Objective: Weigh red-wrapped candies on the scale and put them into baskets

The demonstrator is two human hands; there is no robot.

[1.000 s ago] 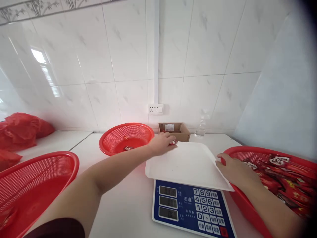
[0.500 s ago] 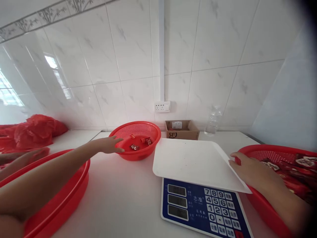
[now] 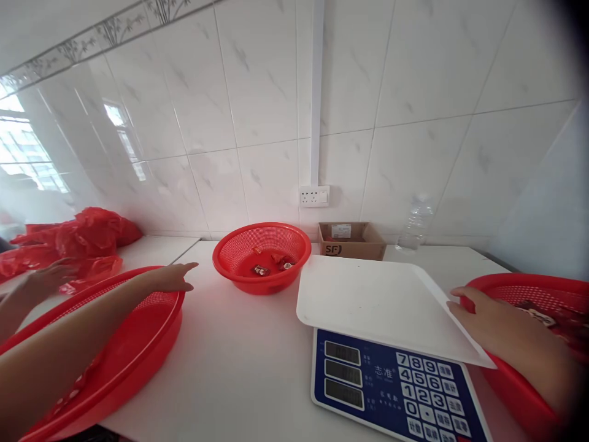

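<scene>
My left hand [image 3: 173,278] is open, with fingers apart and nothing in it. It hovers over the right rim of the large red basket [image 3: 177,325] at the left, which has some red wrapped pieces low inside it. At the right, my right hand [image 3: 499,322] reaches across the rim of another red basket [image 3: 519,280] holding red and dark wrapped packets. Its fingers are stretched out and apart beside the raised edge of the white scale tray [image 3: 363,301]; whether they touch it I cannot tell. Below the tray is the blue keypad of the scale [image 3: 386,393].
A smaller red basket [image 3: 262,285] with a few wrapped sweets stands mid-table. Behind are a cardboard box [image 3: 354,250], a clear plastic bottle [image 3: 415,224] and a wall socket [image 3: 315,196]. Another person's hand [image 3: 48,279] is near red plastic bags [image 3: 92,236] at the left.
My left hand has moved left from the small basket's rim to above the large left basket. My right hand stays beside the tray. The camera view has shifted slightly left.
</scene>
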